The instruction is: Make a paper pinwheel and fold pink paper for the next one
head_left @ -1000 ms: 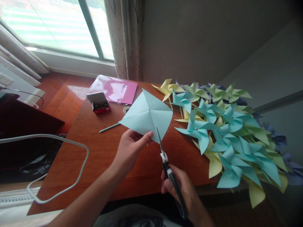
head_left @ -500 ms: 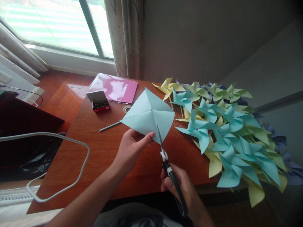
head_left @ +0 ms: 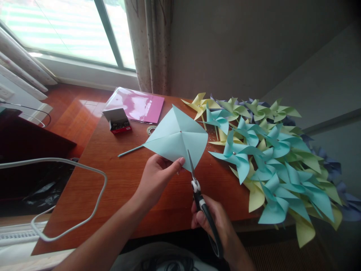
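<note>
The left hand [head_left: 158, 177] pinches the near corner of a light blue paper square [head_left: 177, 141], thumb on top and fingers curled beneath, holding it tilted above the tabletop [head_left: 118, 188]. The square is creased along both diagonals with a small dot at its centre. The right hand [head_left: 216, 224] is closed around the black handles of the scissors [head_left: 199, 195]; the blades are nearly together, their tips lying on the square's near edge just right of the left thumb.

Taking the paper square as landmark: right of it, a heap of blue, yellow-green and purple paper pinwheels [head_left: 267, 162] covers the tabletop's right side and spills past its near edge. Left of it and touching its left corner in this view lies a thin pale stick [head_left: 130, 151]. Beyond it to the left sit a small open box [head_left: 117, 120], a roll of tape [head_left: 150, 130] and a pink glossy sheet [head_left: 137, 105] near the far edge by the curtain [head_left: 149, 45]. Nearer and to the left, the wood is bare up to the near edge, where a white cable [head_left: 70, 195] loops across the left corner.
</note>
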A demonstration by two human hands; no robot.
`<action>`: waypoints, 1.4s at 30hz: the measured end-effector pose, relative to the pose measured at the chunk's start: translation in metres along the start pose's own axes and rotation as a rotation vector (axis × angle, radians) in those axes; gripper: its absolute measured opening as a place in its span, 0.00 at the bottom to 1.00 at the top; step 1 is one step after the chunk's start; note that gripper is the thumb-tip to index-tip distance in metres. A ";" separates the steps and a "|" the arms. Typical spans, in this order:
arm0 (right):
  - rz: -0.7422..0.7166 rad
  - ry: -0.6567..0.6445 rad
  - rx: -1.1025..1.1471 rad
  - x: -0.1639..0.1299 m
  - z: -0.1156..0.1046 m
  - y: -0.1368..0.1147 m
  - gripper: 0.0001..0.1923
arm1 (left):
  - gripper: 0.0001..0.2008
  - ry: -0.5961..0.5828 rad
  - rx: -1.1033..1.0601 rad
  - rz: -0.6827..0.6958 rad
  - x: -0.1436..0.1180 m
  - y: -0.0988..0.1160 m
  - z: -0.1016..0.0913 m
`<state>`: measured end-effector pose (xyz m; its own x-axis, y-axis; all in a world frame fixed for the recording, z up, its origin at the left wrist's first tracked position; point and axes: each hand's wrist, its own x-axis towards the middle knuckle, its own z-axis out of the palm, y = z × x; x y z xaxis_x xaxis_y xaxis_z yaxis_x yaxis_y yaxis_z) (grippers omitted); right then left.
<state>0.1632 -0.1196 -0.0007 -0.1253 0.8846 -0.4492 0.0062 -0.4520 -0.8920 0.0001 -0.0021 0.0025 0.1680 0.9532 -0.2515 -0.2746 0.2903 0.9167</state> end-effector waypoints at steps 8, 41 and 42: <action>0.024 0.003 -0.004 0.000 0.001 -0.001 0.28 | 0.10 0.006 -0.008 -0.001 -0.001 0.001 0.001; 0.030 0.058 -0.035 -0.001 0.002 0.001 0.25 | 0.10 0.021 -0.016 0.013 -0.001 0.002 0.002; 0.030 0.060 -0.036 -0.001 0.002 0.001 0.25 | 0.11 0.024 -0.014 0.013 -0.001 0.002 0.002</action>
<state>0.1612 -0.1216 -0.0007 -0.0648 0.8764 -0.4771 0.0450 -0.4751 -0.8788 0.0016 -0.0025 0.0054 0.1416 0.9585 -0.2474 -0.2897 0.2791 0.9155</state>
